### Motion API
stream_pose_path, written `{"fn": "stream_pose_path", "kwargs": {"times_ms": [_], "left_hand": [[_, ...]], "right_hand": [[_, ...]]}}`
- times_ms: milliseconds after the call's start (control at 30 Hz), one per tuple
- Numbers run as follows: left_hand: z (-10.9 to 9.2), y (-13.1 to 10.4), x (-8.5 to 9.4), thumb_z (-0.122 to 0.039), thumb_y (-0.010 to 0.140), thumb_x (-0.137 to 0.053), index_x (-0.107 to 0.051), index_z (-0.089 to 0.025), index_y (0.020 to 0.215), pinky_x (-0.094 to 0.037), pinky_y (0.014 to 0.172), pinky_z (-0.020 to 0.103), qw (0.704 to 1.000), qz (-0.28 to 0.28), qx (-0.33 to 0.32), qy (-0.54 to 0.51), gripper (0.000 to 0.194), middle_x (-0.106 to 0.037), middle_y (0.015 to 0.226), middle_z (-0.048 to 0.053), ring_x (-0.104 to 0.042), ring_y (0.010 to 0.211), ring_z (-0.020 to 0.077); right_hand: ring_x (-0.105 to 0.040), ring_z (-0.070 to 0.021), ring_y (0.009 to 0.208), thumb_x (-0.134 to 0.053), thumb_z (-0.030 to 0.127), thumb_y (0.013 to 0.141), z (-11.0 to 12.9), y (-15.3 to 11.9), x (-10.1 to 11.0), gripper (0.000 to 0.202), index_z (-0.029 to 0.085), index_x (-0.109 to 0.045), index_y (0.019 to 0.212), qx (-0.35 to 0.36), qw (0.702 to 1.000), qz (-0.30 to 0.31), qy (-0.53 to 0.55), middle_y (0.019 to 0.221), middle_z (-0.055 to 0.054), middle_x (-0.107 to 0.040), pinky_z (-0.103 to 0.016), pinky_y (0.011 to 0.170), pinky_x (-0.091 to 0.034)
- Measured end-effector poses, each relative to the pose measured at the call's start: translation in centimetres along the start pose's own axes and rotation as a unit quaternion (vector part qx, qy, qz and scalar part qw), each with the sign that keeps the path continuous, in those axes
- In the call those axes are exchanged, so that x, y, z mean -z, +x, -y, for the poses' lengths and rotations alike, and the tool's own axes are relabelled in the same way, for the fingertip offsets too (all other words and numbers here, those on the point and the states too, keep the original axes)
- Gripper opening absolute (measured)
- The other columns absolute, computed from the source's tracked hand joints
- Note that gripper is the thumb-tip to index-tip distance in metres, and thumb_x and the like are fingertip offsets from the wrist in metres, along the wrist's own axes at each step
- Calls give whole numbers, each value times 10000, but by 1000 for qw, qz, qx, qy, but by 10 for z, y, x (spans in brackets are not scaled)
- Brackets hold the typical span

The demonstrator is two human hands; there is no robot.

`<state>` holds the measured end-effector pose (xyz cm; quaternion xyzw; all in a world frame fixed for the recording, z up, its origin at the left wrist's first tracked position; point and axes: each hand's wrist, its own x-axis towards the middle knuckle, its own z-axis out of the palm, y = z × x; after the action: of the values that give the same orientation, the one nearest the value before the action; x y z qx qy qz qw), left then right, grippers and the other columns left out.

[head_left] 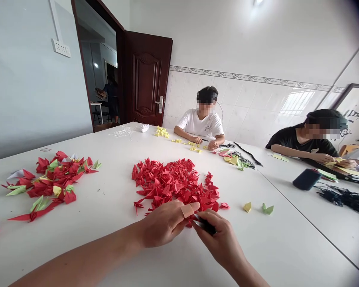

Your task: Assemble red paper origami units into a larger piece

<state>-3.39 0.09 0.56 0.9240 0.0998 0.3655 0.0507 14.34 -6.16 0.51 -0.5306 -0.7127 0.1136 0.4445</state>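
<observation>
A large pile of red folded paper cranes (167, 181) lies on the white table in front of me. At its near edge, my left hand (164, 223), with a plaster round one finger, is closed in a pinch. Red paper (190, 222) shows at those fingertips; it looks like a crane, mostly covered by the fingers. My right hand (219, 235) is wrapped round a short black tool (206, 225), whose tip meets the left fingertips. What kind of tool it is, the fingers hide. Both hands are just above the table and almost touch.
A mixed heap of red, green and yellow cranes (52, 181) lies left. Right are a yellow piece (247, 207), a green crane (268, 209) and a dark thread spool (306, 179). Two people (202, 123) work across the table (113, 247). Behind stands an open door (146, 75).
</observation>
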Motion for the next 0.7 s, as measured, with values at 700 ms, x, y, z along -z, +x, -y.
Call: {"fn": "stream_pose_path", "kwargs": {"times_ms": [700], "left_hand": [[62,-77,154,-91,732,-471,-652,-154,742,-449,806,333,811,2,496,309,192,-607,817,80,-569,906,230]], "right_hand": [[-615,-237,723,-582,582,601,-57,14,30,473,178,-692,821,-257,960,-87,-65,762,-55,-695,-273,576,-463]]}}
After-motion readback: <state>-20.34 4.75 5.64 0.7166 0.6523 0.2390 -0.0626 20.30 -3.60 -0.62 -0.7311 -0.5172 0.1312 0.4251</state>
